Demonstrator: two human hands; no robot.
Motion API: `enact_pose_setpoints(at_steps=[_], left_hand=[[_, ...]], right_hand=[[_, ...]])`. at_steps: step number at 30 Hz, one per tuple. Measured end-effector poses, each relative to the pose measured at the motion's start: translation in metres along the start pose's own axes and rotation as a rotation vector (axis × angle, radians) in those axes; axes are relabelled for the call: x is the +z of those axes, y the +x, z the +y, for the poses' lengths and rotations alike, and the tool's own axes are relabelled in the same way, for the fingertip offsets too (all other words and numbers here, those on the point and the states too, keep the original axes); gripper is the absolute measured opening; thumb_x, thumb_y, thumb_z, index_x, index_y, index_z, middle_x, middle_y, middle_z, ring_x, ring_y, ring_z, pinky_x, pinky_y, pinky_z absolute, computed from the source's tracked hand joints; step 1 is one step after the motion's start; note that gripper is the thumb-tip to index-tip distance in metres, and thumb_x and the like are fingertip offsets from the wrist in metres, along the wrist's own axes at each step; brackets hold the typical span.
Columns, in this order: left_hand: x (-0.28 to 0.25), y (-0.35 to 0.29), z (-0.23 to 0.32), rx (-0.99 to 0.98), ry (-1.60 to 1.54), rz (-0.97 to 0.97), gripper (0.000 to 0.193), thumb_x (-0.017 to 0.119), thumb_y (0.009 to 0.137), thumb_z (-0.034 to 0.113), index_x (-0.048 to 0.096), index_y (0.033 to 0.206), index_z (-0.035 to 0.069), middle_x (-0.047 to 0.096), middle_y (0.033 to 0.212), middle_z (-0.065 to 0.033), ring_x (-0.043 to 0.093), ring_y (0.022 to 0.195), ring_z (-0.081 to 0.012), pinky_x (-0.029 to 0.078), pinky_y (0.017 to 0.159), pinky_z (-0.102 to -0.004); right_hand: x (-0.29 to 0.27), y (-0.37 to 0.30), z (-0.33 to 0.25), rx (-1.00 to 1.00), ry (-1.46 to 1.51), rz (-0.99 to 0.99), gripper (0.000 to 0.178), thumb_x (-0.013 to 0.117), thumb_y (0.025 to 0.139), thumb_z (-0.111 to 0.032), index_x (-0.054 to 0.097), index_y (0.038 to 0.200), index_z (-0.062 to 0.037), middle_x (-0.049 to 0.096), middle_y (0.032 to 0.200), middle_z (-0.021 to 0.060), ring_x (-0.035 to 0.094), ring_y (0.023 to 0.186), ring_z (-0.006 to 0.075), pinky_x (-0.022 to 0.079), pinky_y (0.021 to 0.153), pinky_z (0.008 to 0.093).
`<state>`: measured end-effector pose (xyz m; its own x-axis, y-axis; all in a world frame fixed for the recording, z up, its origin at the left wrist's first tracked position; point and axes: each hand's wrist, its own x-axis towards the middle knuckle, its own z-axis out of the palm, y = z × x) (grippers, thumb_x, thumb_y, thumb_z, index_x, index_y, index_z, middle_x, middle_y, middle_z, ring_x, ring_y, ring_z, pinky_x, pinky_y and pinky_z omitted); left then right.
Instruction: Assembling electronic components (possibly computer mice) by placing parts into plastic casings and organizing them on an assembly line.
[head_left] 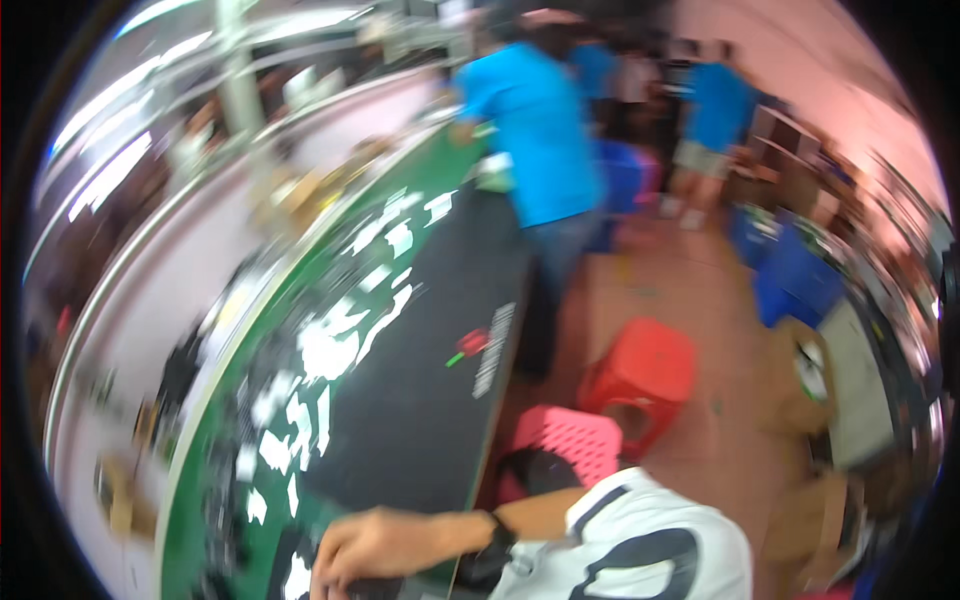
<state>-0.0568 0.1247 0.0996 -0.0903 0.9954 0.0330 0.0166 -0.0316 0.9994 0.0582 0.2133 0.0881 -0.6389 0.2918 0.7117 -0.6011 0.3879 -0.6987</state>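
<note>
Find right hand (375, 545) cropped at the fingertips by the lower edge; cannot tell its grip. Lose white sleeve (670, 530) past the same edge. Cannot tell dark wristband (498, 536) for watch or strap: too blurred. Cannot name white pieces (332, 352) strewn along green table (190, 490), nor dark items (230, 525) beside them: too smeared. Cannot sort red-and-green object (471, 345) on black mat (420, 430) by kind: too small, streaked. See pink seat (578, 435) only in part, hidden below by forearm (458, 535), and red stool (648, 365) partly behind it. Note blurred outline on nearest co-worker (545, 130); cannot separate figures (595, 70) behind.
</note>
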Motion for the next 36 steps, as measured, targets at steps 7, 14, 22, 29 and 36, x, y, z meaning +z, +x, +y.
enact_pose_setpoints(at_steps=[7, 14, 22, 29, 36], left_hand=[[0.006, 0.000, 0.010, 0.021, 0.052, 0.065, 0.050, 0.043, 0.104, 0.032, 0.052, 0.136, -0.006, 0.059, 0.127, -0.0154, 0.055, 0.115, -0.0220, 0.046, 0.096, -0.0343], [-0.016, -0.056, 0.000, -0.070, 0.095, 0.503, 0.060, 0.040, 0.105, 0.045, 0.057, 0.129, -0.006, 0.064, 0.114, -0.0143, 0.060, 0.100, -0.0207, 0.050, 0.085, -0.0325], [-0.107, -0.172, -0.064, -0.119, 0.383, 1.001, 0.088, 0.022, 0.101, 0.069, 0.064, 0.122, -0.006, 0.069, 0.093, -0.0098, 0.061, 0.075, -0.0146, 0.048, 0.063, -0.0241], [-0.114, -0.128, -0.027, -0.131, 0.566, 0.863, 0.045, 0.042, 0.108, 0.034, 0.066, 0.117, -0.003, 0.065, 0.081, -0.0040, 0.054, 0.066, -0.0085, 0.040, 0.057, -0.0217], [-0.152, -0.139, -0.083, 0.296, 1.372, 0.650, 0.036, 0.048, 0.106, 0.028, 0.063, 0.130, 0.006, 0.064, 0.125, -0.0137, 0.062, 0.113, -0.0273, 0.049, 0.097, -0.0418]], right_hand=[[-0.012, -0.019, -0.004, 0.166, 0.224, -0.103, 0.038, 0.072, 0.094, -0.022, 0.064, 0.117, 0.0077, 0.067, 0.111, 0.0178, 0.062, 0.109, 0.0276, 0.052, 0.093, 0.0397], [0.017, -0.019, 0.007, -0.255, -0.192, -0.212, 0.058, 0.073, 0.092, -0.036, 0.060, 0.122, 0.0105, 0.064, 0.116, 0.0218, 0.060, 0.112, 0.0317, 0.051, 0.095, 0.0400], [0.118, 0.020, 0.091, -0.223, -0.319, -0.434, 0.033, 0.056, 0.099, -0.038, 0.066, 0.108, -0.0075, 0.062, 0.091, 0.0163, 0.063, 0.075, 0.0326, 0.052, 0.064, 0.0418], [0.150, -0.017, 0.160, -0.289, -0.509, -0.562, 0.029, 0.056, 0.096, -0.044, 0.066, 0.100, -0.0176, 0.062, 0.097, 0.0061, 0.060, 0.092, 0.0235, 0.048, 0.066, 0.0469], [0.131, -0.025, 0.154, -0.607, -0.503, -0.253, 0.025, 0.053, 0.099, -0.043, 0.062, 0.091, -0.0219, 0.060, 0.099, 0.0032, 0.060, 0.087, 0.0226, 0.044, 0.066, 0.0460]])
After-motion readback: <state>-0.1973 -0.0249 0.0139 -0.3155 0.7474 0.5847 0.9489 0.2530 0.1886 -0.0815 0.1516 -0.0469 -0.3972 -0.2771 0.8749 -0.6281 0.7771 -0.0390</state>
